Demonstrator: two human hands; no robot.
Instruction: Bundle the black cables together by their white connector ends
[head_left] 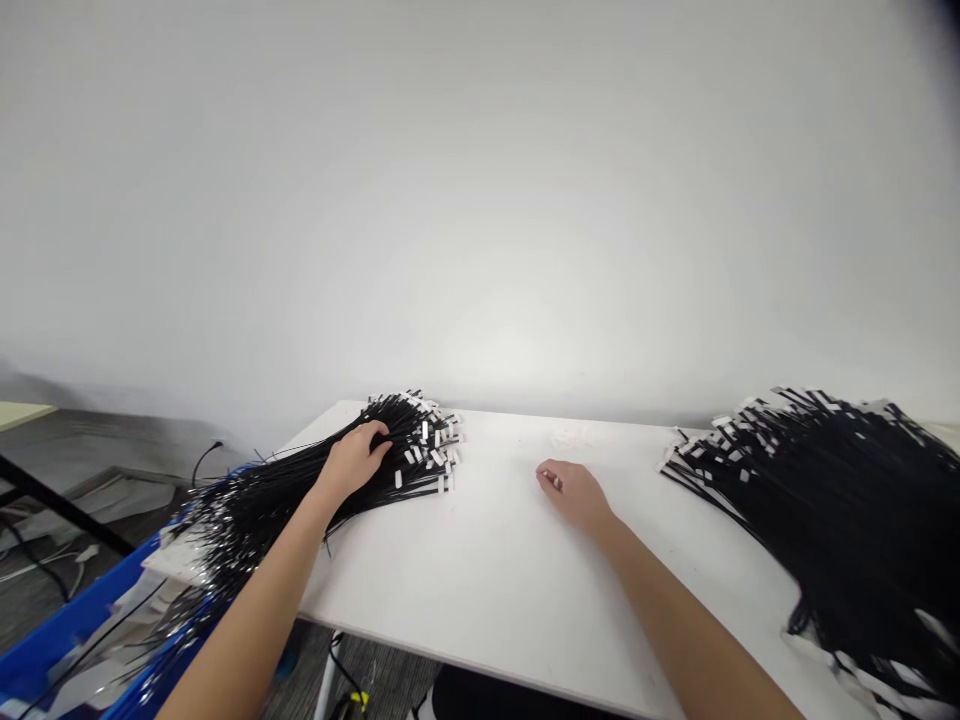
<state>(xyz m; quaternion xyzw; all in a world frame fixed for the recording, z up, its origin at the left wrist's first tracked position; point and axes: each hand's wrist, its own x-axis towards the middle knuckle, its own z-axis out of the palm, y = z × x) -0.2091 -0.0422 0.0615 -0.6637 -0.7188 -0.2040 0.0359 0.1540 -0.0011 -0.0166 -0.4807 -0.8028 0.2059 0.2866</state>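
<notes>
Fingers (pixel 377 428) of the left hand (pixel 352 463) rest on the left cable bundle (pixel 277 495), thumb and index finger slightly apart; grip on individual strands cannot be determined. Right hand (pixel 574 492): near bench (pixel 480 560) centre, fingers curled; full closure cannot be determined. Left cable bundle: white-tagged ends toward centre, opposite ends past the bench edge. Right cable bundle (pixel 862 510): bench right side.

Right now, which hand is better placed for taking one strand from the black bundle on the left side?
Probably the left hand: it touches the black bundle, near the white tags. The right hand is apart from that bundle, over the white table.
</notes>
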